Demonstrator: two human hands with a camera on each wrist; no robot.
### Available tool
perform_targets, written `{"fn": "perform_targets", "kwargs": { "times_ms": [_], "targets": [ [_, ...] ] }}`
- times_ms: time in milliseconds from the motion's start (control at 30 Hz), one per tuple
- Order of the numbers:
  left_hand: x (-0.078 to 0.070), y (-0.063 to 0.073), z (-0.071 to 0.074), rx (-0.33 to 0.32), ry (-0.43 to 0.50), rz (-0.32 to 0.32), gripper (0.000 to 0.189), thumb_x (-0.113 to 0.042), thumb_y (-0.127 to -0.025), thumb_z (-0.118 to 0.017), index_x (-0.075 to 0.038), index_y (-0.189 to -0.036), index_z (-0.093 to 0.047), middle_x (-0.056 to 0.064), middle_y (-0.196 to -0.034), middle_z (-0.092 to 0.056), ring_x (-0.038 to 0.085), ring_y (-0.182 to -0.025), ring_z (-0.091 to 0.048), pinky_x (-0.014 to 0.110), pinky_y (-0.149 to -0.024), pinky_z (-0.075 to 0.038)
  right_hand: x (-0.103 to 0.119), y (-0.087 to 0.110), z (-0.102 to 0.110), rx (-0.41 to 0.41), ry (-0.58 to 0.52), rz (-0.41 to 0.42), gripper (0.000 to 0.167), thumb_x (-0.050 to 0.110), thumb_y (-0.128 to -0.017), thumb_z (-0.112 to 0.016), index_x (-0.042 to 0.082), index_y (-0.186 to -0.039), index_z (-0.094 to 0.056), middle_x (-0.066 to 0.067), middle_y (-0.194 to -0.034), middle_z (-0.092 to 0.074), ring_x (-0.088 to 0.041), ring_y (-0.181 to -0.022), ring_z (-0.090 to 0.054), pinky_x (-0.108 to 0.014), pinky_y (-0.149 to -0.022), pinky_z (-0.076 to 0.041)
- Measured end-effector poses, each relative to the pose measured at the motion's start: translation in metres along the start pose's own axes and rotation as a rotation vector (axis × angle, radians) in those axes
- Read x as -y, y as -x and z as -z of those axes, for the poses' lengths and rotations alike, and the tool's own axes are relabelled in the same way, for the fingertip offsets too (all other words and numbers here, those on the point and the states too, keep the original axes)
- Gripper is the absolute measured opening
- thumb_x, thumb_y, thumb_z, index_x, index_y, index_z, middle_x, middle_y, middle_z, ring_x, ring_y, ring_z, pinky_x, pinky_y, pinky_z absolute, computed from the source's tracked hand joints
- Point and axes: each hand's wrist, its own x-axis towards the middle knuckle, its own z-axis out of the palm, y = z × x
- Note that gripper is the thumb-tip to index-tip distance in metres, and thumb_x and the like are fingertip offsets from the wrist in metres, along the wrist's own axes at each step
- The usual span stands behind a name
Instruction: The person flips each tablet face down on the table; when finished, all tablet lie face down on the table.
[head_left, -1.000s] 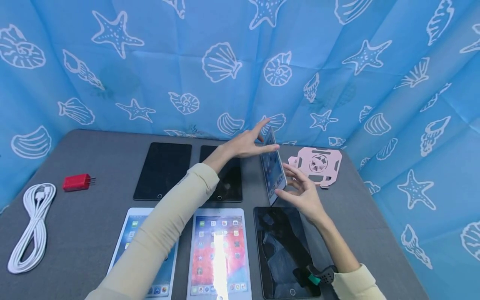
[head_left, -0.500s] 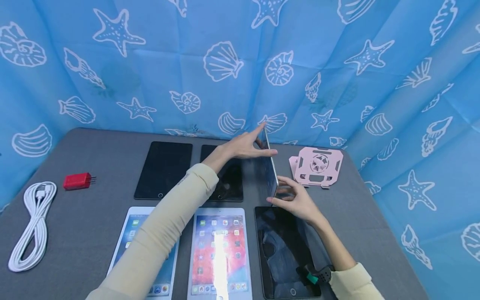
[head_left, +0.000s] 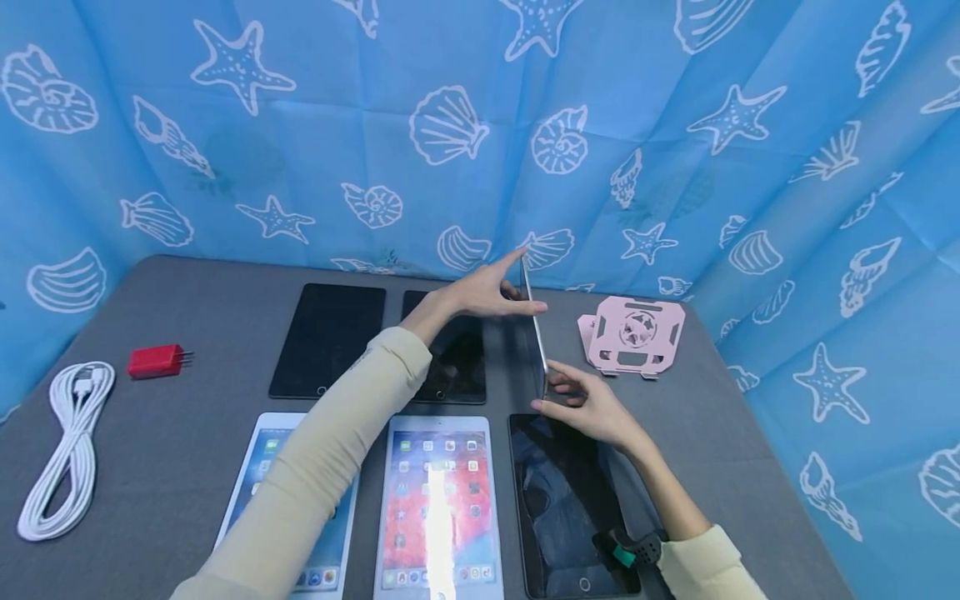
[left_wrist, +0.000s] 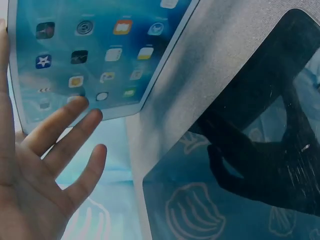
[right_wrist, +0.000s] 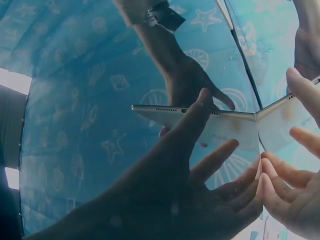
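In the head view, a tablet stands on its edge, seen almost edge-on. My left hand holds its far end, index finger along the top and thumb on the other side. Near the lower corner, my right hand pinches the tablet between thumb and fingers. Its lit screen with app icons faces the left wrist view, where three left fingers spread in front of it. Below the right hand lies a dark tablet; its glass mirrors hand and tablet in the right wrist view.
Two dark tablets lie at the back, and two lit white-framed tablets in front. A pink stand sits at right. A red charger and coiled white cable lie left. A blue curtain hangs behind.
The standing tablet has turned from showing its screen at a slant to nearly edge-on. Its lower end and my right hand have shifted left; my left hand has moved slightly left.
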Motion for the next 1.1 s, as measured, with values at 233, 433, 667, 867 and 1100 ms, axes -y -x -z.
{"fn": "perform_targets", "kwargs": {
  "times_ms": [233,433,667,867,1100],
  "targets": [
    [0.005,0.004,0.010,0.039,0.029,0.017,0.110,-0.052,-0.090,-0.074,-0.020,-0.166,-0.002,0.015,-0.141,-0.064,0.030,-0.134,-0.059,0.052,-0.114,-0.044,-0.003,-0.002,0.001,-0.003,0.030,0.028,0.068,0.027,-0.091,-0.078,0.009,-0.151,-0.052,-0.027,-0.138,-0.062,-0.042,-0.122,-0.064,-0.055,-0.098,-0.055],
    [0.007,0.006,0.013,0.059,0.062,0.033,0.111,-0.050,-0.088,-0.076,-0.019,-0.166,-0.003,0.016,-0.144,-0.061,0.031,-0.137,-0.057,0.050,-0.113,-0.046,-0.002,-0.003,0.000,-0.006,0.034,0.042,0.066,0.026,-0.090,-0.079,0.011,-0.149,-0.053,-0.027,-0.139,-0.062,-0.044,-0.122,-0.063,-0.055,-0.096,-0.056],
    [0.010,0.009,0.014,0.036,0.114,0.047,0.110,-0.045,-0.088,-0.078,-0.016,-0.166,-0.007,0.017,-0.144,-0.062,0.032,-0.138,-0.056,0.052,-0.115,-0.043,-0.003,-0.004,0.000,-0.007,0.038,0.085,0.062,0.022,-0.092,-0.078,0.009,-0.148,-0.055,-0.027,-0.143,-0.059,-0.048,-0.123,-0.063,-0.056,-0.094,-0.057],
    [0.012,0.011,0.017,0.063,0.147,0.050,0.111,-0.043,-0.088,-0.078,-0.013,-0.166,-0.005,0.018,-0.142,-0.063,0.032,-0.137,-0.056,0.052,-0.116,-0.042,-0.002,-0.004,0.000,-0.003,0.043,0.091,0.061,0.021,-0.091,-0.078,0.009,-0.147,-0.055,-0.027,-0.143,-0.059,-0.048,-0.122,-0.062,-0.056,-0.092,-0.058],
    [0.023,0.013,0.014,0.090,0.181,0.081,0.118,-0.036,-0.087,-0.081,-0.006,-0.164,0.004,0.014,-0.139,-0.066,0.028,-0.134,-0.060,0.046,-0.119,-0.040,-0.001,-0.005,0.000,-0.036,0.081,0.092,0.059,0.017,-0.091,-0.078,0.003,-0.145,-0.056,-0.030,-0.135,-0.062,-0.047,-0.114,-0.066,-0.052,-0.087,-0.060]
  ]
}}
